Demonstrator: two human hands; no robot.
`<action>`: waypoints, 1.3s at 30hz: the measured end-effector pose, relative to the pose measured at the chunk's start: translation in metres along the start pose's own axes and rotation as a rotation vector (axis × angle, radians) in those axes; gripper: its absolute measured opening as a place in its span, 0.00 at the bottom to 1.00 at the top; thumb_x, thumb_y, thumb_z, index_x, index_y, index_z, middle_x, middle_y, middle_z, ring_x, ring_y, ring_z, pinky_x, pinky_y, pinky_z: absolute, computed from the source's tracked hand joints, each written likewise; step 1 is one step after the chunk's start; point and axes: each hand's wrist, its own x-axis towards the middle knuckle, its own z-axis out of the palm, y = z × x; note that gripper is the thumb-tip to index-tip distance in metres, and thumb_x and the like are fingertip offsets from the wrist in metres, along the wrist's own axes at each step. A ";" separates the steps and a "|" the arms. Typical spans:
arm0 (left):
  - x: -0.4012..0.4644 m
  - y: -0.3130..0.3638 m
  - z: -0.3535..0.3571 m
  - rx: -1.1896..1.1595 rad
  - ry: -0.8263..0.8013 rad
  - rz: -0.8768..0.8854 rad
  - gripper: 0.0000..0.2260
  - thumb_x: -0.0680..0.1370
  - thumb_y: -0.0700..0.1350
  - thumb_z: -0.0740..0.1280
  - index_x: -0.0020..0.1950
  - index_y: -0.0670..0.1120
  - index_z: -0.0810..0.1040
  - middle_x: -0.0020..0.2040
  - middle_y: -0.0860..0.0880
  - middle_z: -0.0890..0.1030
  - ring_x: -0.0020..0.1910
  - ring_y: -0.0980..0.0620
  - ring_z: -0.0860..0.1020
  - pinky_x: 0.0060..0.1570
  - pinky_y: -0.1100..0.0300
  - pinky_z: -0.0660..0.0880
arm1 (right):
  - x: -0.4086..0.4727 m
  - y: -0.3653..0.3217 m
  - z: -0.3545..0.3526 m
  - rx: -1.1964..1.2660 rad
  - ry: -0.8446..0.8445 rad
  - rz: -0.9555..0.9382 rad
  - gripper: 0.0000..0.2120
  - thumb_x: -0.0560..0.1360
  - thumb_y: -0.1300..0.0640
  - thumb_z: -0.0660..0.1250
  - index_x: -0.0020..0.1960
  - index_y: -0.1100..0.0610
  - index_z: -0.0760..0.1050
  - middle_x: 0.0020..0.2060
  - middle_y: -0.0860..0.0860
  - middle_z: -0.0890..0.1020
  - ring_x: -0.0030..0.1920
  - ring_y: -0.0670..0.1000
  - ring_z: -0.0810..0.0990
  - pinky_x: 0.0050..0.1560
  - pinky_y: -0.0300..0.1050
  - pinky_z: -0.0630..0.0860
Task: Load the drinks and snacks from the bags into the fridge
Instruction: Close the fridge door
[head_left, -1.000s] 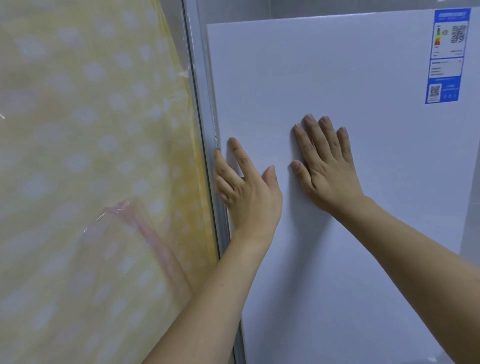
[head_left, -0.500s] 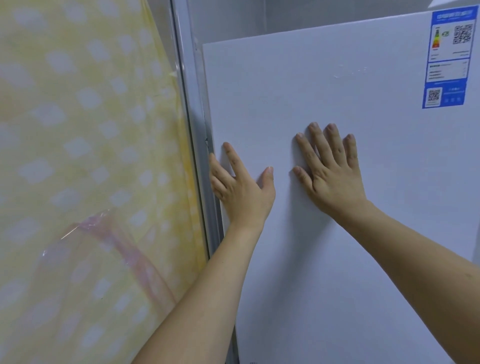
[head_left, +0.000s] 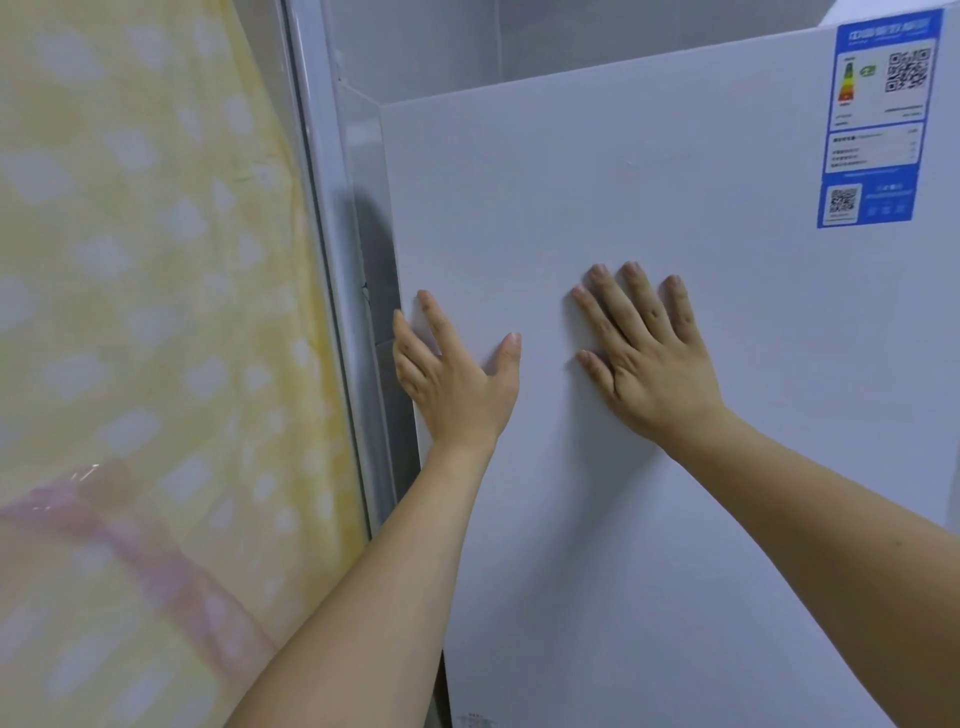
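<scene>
Nearest to me, both bare forearms reach up and forward from the bottom of the view. My left hand (head_left: 457, 384) lies at the left edge of the white fridge door (head_left: 649, 519), index finger and thumb spread on the front face, the other fingers at the edge, where I cannot tell whether they curl round it. My right hand (head_left: 649, 364) lies just beside it, apart from the left, palm flat on the door with fingers straight and slightly splayed, holding nothing. The fridge fills the right of the view. To its left hangs a yellow curtain (head_left: 156, 312) with pale spots. Farther up, a blue energy label (head_left: 878, 119) sits near the door's top right corner.
</scene>
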 end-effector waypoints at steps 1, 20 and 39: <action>0.003 -0.002 0.005 -0.003 -0.001 0.000 0.45 0.75 0.65 0.64 0.82 0.47 0.45 0.80 0.37 0.47 0.77 0.35 0.50 0.75 0.41 0.49 | 0.001 0.001 0.004 -0.008 -0.001 -0.001 0.28 0.83 0.44 0.51 0.79 0.55 0.57 0.78 0.52 0.60 0.78 0.56 0.57 0.74 0.62 0.57; 0.030 -0.028 0.071 0.066 0.175 0.339 0.36 0.80 0.60 0.52 0.81 0.38 0.52 0.81 0.37 0.50 0.80 0.39 0.46 0.77 0.41 0.43 | -0.001 0.000 0.024 -0.059 -0.086 0.002 0.29 0.83 0.47 0.50 0.80 0.57 0.53 0.79 0.53 0.54 0.79 0.58 0.52 0.77 0.62 0.49; 0.029 -0.032 0.068 0.088 0.162 0.352 0.36 0.80 0.59 0.51 0.81 0.38 0.51 0.81 0.37 0.50 0.80 0.39 0.46 0.78 0.44 0.44 | -0.002 -0.002 0.022 -0.053 -0.120 0.007 0.28 0.83 0.47 0.48 0.80 0.57 0.51 0.79 0.56 0.53 0.79 0.57 0.50 0.77 0.60 0.45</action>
